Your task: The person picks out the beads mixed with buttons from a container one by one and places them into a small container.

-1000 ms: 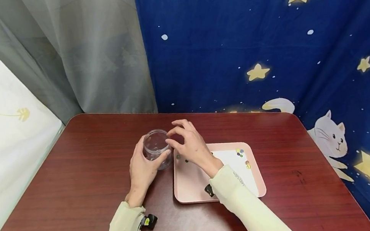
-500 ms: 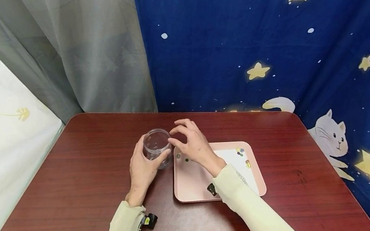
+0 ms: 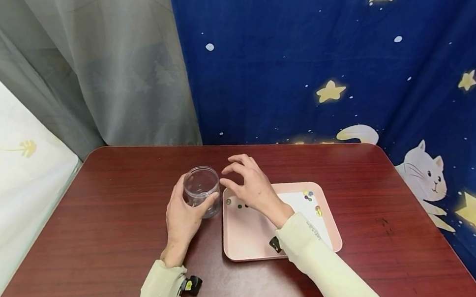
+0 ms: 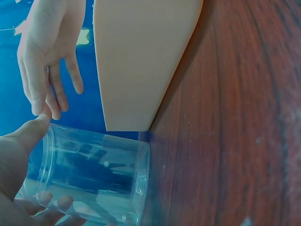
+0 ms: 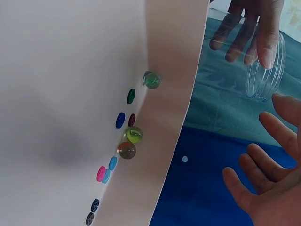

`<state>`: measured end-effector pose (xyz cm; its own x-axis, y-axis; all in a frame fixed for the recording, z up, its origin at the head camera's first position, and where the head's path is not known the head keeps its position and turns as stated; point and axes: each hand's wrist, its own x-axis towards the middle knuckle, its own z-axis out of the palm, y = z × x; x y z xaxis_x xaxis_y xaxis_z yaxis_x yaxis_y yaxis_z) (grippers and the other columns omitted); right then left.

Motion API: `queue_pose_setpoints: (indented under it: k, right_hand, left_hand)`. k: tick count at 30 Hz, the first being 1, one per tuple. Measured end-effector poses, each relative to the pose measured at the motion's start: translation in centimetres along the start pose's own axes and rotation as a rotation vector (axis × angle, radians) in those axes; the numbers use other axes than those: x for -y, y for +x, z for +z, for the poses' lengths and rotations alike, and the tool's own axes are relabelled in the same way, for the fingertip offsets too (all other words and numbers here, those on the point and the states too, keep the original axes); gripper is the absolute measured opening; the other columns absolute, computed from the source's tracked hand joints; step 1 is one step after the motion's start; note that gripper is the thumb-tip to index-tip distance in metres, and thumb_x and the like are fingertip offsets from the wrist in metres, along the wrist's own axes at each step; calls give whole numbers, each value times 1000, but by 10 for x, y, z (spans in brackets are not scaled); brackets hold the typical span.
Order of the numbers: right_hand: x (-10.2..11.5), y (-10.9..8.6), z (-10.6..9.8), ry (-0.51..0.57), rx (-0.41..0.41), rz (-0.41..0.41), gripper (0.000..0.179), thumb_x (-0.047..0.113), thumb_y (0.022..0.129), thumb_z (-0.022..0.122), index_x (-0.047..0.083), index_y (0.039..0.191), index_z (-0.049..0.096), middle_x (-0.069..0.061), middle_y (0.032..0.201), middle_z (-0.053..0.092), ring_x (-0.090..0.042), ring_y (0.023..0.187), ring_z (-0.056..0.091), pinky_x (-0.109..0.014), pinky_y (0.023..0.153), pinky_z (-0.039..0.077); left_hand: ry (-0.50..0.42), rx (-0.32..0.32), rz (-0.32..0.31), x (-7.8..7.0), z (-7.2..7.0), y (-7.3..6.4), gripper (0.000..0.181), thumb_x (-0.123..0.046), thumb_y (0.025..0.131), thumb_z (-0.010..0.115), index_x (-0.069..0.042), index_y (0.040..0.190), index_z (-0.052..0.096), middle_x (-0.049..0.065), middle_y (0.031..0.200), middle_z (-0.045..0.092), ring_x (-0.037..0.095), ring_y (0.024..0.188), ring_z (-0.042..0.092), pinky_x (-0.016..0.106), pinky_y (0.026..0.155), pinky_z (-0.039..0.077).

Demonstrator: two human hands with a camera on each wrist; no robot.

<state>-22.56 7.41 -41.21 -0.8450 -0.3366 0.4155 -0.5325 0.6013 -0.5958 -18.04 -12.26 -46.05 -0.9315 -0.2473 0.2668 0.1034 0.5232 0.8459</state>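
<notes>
Clear plastic cylindrical jar (image 3: 200, 185): upright on the dark red wood-grain surface (image 3: 111, 243), mouth up, uncapped, just left of the pale pink rectangular tray (image 3: 249, 239). Left hand (image 3: 182, 218) grips it from the left, thumb on the near side. Right hand (image 3: 253, 186) is just right of the mouth, fingers loosely spread, holding nothing. Progress, my read: little done. One small round thing (image 4: 129, 217) shows at the jar's bottom, maybe a marble, can't confirm. Left in the tray along the far wall: green glass marble (image 5: 152, 80), yellow-green glass marble (image 5: 134, 134), brownish-orange glass marble (image 5: 127, 150), plus flat coloured discs (image 5: 120, 120). More small coloured pieces (image 3: 308, 196) at the far right. In the way: pale right sleeve (image 3: 322, 257) and right hand cover part of the tray from above. Dark blue star-print curtain (image 3: 258, 91) hangs beyond the far edge, not blocking.
</notes>
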Motion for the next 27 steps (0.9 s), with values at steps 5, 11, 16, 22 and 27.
queue_pose_setpoints:
  k: [5,11,16,22,27]
  right_hand:
    - [-3,-1,-1,-11,-4,-14,21,26,94,79,14,112,77,-5,141,62,-24,133,56,-45,108,51]
    - [-9,-5,-1,-33,28,14,21,26,94,79,16,112,77,-4,141,61,-23,131,57,-44,106,52]
    - [-14,-6,-1,-45,58,30,22,27,95,78,15,113,77,-1,137,63,-22,129,57,-44,104,52]
    - [-19,-8,-3,-76,71,44,21,27,94,79,15,112,77,-1,132,64,-21,126,57,-44,101,53]
    - [-24,-10,-6,-105,69,44,20,24,92,81,14,110,78,-3,133,64,-23,126,58,-45,101,53]
  left_hand:
    - [-6,-2,0,0,0,0,85,-48,77,91,-30,150,52,3,142,62,28,127,63,55,104,48]
    - [-8,5,-8,1,-1,-1,88,-49,77,91,-29,152,50,3,145,60,27,129,62,56,106,48]
    - [-14,-8,1,2,-3,-1,86,-49,77,92,-30,150,51,3,144,61,27,129,62,55,106,47]
    - [-17,-2,3,2,-1,-1,86,-49,77,91,-30,150,52,4,143,61,28,129,62,55,106,47]
    - [-19,3,-1,1,0,-1,86,-49,77,91,-30,151,51,4,144,61,28,130,62,56,106,47]
